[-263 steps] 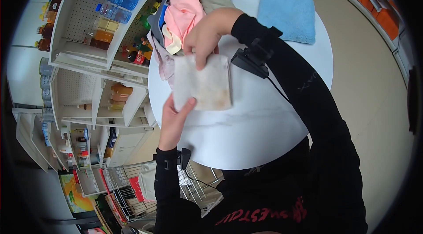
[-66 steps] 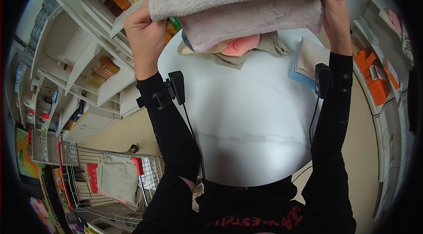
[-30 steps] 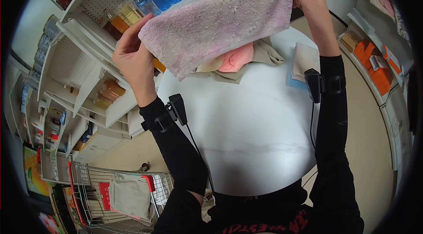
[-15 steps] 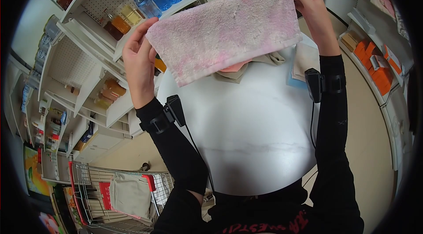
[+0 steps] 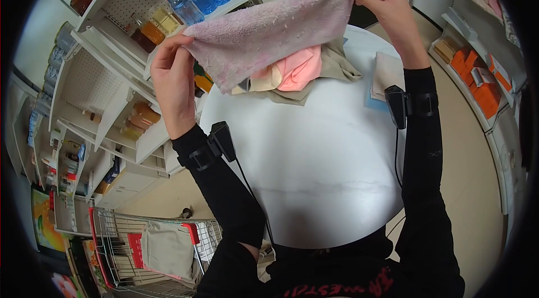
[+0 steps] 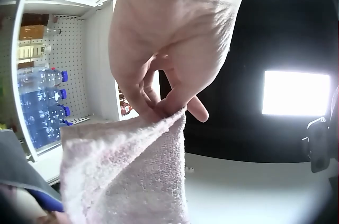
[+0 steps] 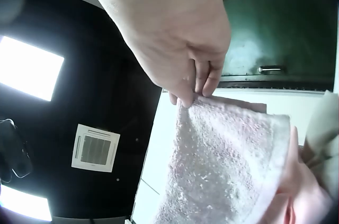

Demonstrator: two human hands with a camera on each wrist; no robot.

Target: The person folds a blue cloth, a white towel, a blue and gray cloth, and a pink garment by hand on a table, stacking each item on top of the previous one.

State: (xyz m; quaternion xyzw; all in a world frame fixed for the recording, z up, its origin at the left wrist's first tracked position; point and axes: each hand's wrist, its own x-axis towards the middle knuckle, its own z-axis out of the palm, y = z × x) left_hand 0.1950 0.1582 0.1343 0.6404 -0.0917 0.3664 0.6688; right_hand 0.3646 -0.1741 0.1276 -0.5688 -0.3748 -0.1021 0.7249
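A pale pink, worn towel (image 5: 275, 25) hangs stretched between both hands above the far part of the white table. The left hand (image 5: 175, 82) pinches its left upper corner; in the left wrist view the fingertips of that hand (image 6: 175, 38) press together on the towel (image 6: 143, 176). At the other upper corner, the right hand (image 5: 393, 14) pinches with thumb and fingers, and the right wrist view has this hand (image 7: 175, 38) gripping the towel's edge (image 7: 222, 155). Behind and below the towel lies a heap with a salmon-pink cloth (image 5: 300, 69) and a grey-green cloth (image 5: 339, 65).
On the white table (image 5: 314, 169), a folded beige cloth (image 5: 386, 76) rests on a blue one (image 5: 375, 102) at the right. A shopping cart (image 5: 118, 242) holding clothing (image 5: 168, 248) stands lower left. Shelves with bottles (image 5: 185, 6) are on the left, more shelving on the right.
The towel came up from the heap and is now held spread between both hands. Lately its right end has shifted slightly left, its lower edge has risen, and more of the pink cloth shows.
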